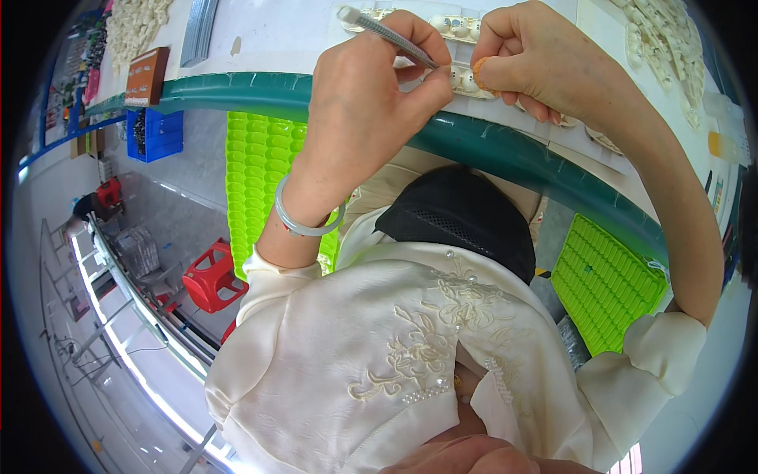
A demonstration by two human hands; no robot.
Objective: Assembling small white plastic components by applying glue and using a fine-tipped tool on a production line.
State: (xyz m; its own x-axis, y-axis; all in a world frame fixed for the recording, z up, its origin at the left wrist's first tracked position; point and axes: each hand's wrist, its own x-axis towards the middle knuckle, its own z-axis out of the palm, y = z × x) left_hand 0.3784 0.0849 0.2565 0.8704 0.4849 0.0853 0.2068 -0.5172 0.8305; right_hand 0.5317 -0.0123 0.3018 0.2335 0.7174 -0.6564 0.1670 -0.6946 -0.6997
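My left hand point(367, 99), with a pale bangle at its wrist, is closed around a slim pen-like tool point(387, 35) with a grey textured shaft. The tool slants down to the right, its tip by my thumb and fingertips. To its right, my right hand point(545, 63) is closed in a pinch; whatever it grips is hidden. An orange covering point(482, 75) shows at its fingertips. Between the hands lies a cream moulded piece point(466, 79) with rounded bumps and small dark spots, partly hidden by fingers. A similar cream piece point(456, 28) lies just beyond.
The white worktable point(264, 35) has a green padded edge point(237, 92). Piles of cream parts lie at far left point(134, 28) and right point(659, 47). A brown box point(147, 77) sits near the edge. Green trays point(260, 170) and a red stool point(213, 276) are below.
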